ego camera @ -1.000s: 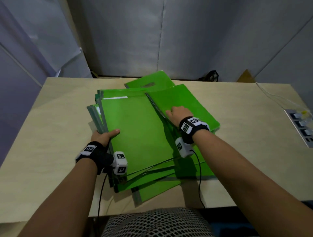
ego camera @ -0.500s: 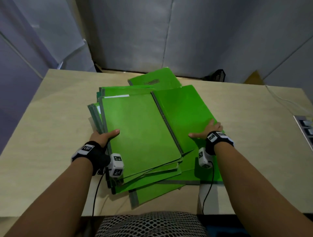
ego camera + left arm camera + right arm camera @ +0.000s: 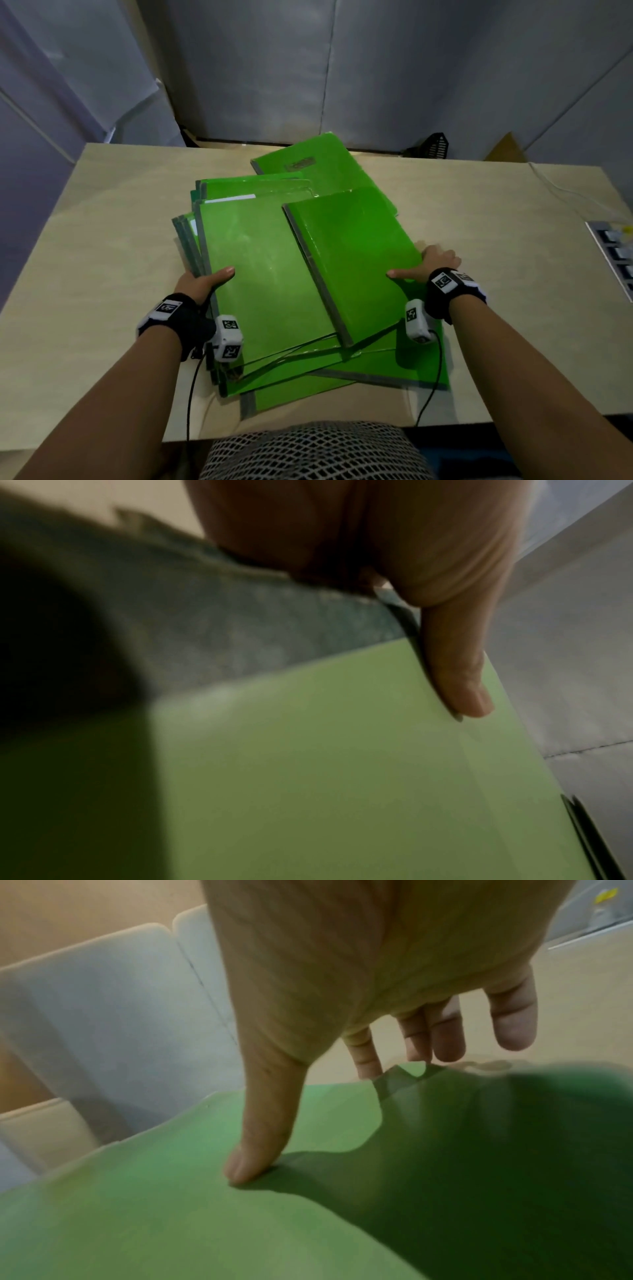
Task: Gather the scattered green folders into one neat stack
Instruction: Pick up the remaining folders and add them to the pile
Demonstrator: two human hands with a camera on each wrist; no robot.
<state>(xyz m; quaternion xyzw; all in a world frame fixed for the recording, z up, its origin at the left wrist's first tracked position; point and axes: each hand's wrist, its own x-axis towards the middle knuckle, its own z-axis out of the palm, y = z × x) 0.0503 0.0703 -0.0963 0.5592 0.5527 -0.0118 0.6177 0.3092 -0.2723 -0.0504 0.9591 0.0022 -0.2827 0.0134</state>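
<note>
Several green folders lie in a loose, fanned pile in the middle of the table (image 3: 85,240). My left hand (image 3: 209,279) grips the pile's left edge, thumb (image 3: 455,669) flat on the top left folder (image 3: 260,274), fingers hidden beneath. My right hand (image 3: 421,265) holds the right edge of a skewed folder (image 3: 352,253) that overlaps the left one. Its thumb (image 3: 263,1123) presses on the cover (image 3: 171,1218), and its fingers (image 3: 441,1031) reach down past the edge. One folder (image 3: 318,164) pokes out at the back. Others (image 3: 291,394) fan out toward the front edge.
A power strip (image 3: 616,253) with a thin cable lies at the table's right edge. A black basket (image 3: 431,145) and a cardboard piece stand behind the table against grey partition walls. Bare tabletop shows left and right of the pile.
My right hand has moved from the skewed folder's spine out to its right edge, and that folder now lies further over the pile. My left hand has kept its hold.
</note>
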